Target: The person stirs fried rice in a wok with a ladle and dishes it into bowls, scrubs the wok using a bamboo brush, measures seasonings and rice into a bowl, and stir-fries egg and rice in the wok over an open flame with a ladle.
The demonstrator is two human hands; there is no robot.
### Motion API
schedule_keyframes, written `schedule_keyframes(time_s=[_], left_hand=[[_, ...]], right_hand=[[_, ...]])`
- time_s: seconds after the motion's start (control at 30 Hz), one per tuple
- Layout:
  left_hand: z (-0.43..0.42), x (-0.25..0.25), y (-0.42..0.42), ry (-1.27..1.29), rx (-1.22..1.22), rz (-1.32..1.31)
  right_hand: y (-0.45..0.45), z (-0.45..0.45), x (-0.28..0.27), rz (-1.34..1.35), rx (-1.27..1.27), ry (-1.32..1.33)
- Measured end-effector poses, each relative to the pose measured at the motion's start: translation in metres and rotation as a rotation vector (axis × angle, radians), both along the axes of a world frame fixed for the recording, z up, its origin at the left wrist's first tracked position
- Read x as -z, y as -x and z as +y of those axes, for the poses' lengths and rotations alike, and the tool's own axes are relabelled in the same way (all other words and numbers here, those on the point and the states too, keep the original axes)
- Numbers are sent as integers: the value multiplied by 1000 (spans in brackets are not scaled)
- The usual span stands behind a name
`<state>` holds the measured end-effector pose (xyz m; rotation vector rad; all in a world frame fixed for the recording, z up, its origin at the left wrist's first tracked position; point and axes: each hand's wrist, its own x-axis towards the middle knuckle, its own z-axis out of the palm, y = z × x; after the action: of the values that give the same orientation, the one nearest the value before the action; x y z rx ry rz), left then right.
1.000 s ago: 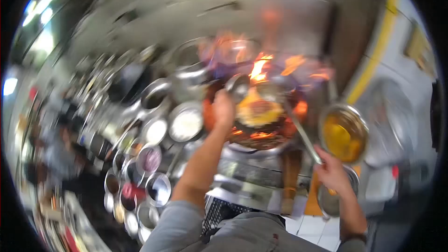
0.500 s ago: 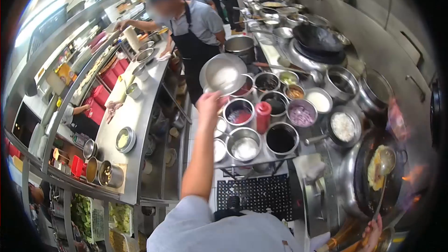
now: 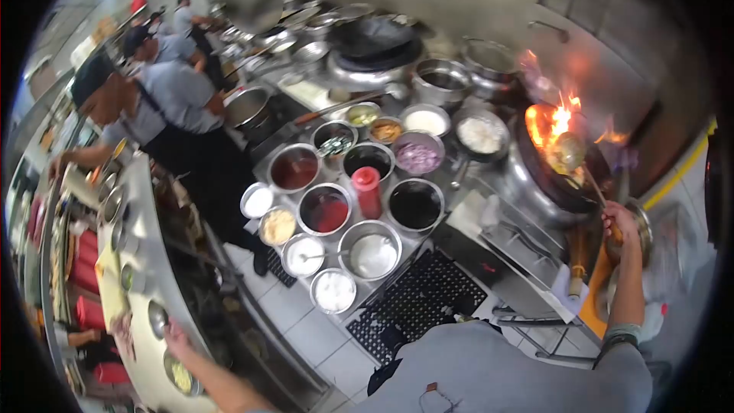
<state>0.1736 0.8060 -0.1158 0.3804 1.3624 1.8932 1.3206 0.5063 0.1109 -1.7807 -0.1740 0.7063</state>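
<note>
At the left counter (image 3: 157,248), my left hand (image 3: 179,340) grips the rim of a small metal bowl (image 3: 157,319), its inside grey. A second bowl with pale green pieces (image 3: 182,376) lies just below that hand. My right hand (image 3: 621,222) is closed round the handle of a ladle (image 3: 569,151). The ladle's cup rests in a wok (image 3: 535,172), over yellowish food (image 3: 564,172) partly hidden by flames (image 3: 556,121).
Between the counters stand several metal pots, a red squeeze bottle (image 3: 367,191), chopped purple onion (image 3: 418,157) and dark sauce (image 3: 415,204). A co-worker in a dark apron (image 3: 195,149) stands at the left counter. A black mat (image 3: 417,302) covers part of the floor.
My left hand has swung down and left with the bowl to the counter. Flames have risen in the wok, where my right hand still has the ladle. The view has turned right.
</note>
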Motion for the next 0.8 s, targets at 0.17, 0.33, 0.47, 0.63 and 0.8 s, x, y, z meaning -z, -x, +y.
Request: schedule_keyframes(time_s=[0.17,0.33,0.47,0.63,0.8], left_hand=[[4,-159,-186,-248,-46,144],[-45,-277,-480,-202,272,386],[-65,-248,-573,-191,827,990],[-80,-237,-750,-356,1531,728],[-97,-235,-872,-637,1471,990]], right_hand=[[-13,-10,17,-223,-238,25],[-3,29,27,-112,-119,20],[17,-27,-3,60,-127,7],[-20,-7,26,-230,-135,127],[-21,-48,0,6,-321,31]])
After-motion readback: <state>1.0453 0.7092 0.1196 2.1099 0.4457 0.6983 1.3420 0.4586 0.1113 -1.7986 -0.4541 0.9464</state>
